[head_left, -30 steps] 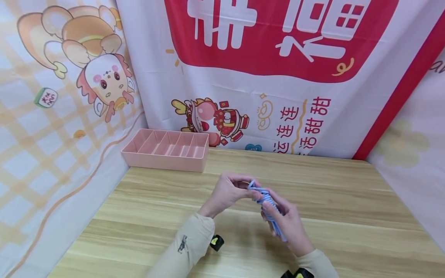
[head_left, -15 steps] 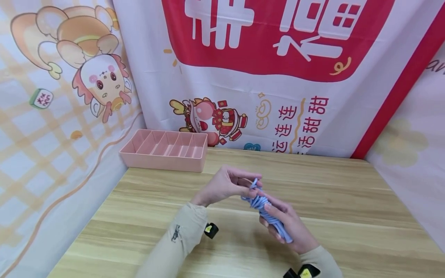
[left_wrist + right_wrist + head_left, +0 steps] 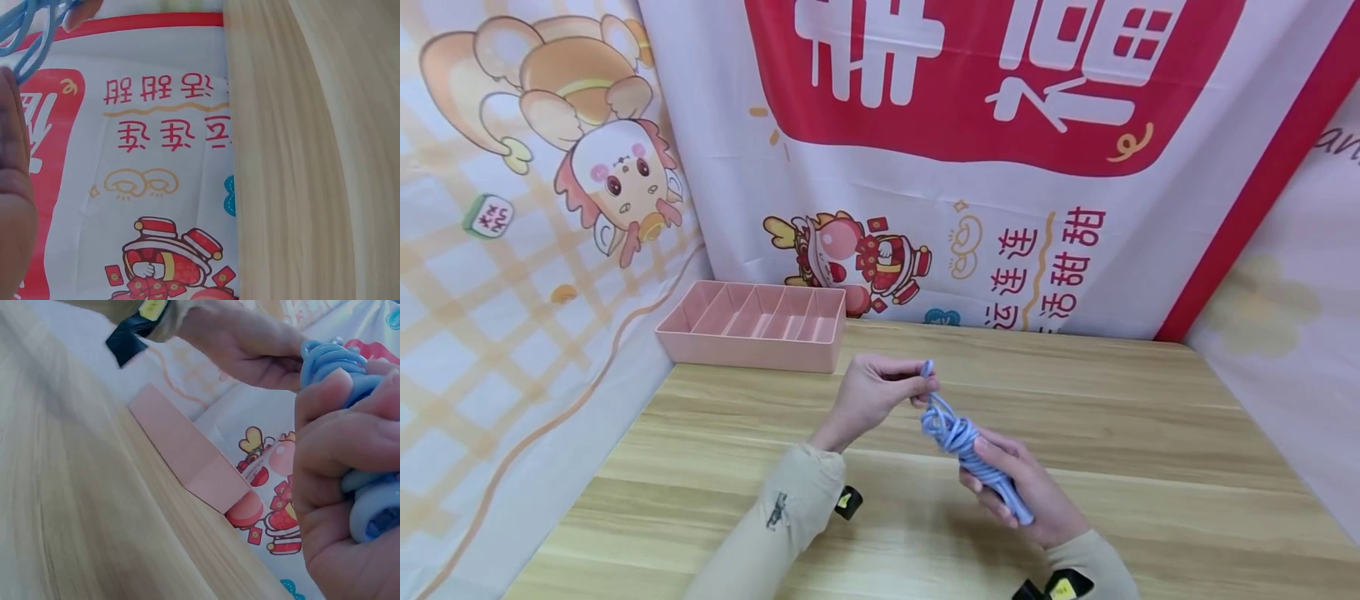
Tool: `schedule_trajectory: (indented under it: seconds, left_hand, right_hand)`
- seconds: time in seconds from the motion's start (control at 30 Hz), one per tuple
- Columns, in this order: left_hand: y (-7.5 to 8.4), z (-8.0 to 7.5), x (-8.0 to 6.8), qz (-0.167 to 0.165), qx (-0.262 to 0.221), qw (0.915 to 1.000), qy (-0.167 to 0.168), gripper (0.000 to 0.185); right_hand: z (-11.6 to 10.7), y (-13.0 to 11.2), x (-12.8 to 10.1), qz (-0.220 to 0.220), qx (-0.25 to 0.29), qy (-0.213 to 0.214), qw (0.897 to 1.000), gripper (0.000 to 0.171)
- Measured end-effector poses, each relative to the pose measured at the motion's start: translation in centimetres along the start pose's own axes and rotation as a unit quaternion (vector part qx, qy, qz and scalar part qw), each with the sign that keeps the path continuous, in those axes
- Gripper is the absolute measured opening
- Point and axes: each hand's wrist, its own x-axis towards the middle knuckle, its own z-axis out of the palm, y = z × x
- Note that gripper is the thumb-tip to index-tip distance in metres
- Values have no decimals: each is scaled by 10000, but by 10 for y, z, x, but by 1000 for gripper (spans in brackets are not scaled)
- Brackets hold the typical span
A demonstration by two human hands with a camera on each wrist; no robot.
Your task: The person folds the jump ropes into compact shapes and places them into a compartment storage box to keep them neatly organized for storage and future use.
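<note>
A light blue rope (image 3: 958,440), wound into a tight bundle, is held over the table in the head view. My right hand (image 3: 1026,483) grips its lower part, with the thumb along the top and the fingers wrapped underneath. At the bundle's upper end, my left hand (image 3: 880,392) pinches a strand between thumb and fingers and draws it up and away from the coils. The right wrist view shows the curled right fingers (image 3: 337,444) around the rope coils (image 3: 334,362). Only part of the left hand (image 3: 12,187) appears in the left wrist view, near several rope loops (image 3: 28,31).
A pink divided box (image 3: 760,350) stands at the table's back left corner, against the printed cloth (image 3: 730,167). The wooden table (image 3: 1112,400) reaches to cloth walls at the back and sides. Black straps (image 3: 847,502) circle both wrists.
My left hand has moved left and slightly up from the bundle, pulling a strand out. The coils at the upper end have loosened. My right hand keeps its hold, nearly in place.
</note>
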Motion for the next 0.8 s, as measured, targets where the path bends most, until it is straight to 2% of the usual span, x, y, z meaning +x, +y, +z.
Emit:
schedule_trajectory:
  seconds: [0.1,0.2,0.37,0.53,0.7,0.8]
  left_hand:
    - [-2,-2,-5,290,248,9981,476,17]
    - [-3,-2,-9,591,687,9939,636,16]
    - [-5,2,-10,956,1547,9828,330,16]
    - [-4,6,-12,1186,2550,9596,-6,16]
    - [-2,7,-11,1175,3202,9400,-99,16]
    - [-1,7,-9,993,3402,9350,-101,14]
  right_hand:
    - [-4,-2,-1,-107,194,138,9997,41]
    - [-7,-3,-2,-142,286,333,9989,41]
    - [-7,-1,-1,-162,168,371,9990,42]
    - [-6,2,0,-153,268,298,9991,42]
    - [-6,3,0,-155,225,320,9991,42]
    - [-6,4,0,-214,159,249,9993,42]
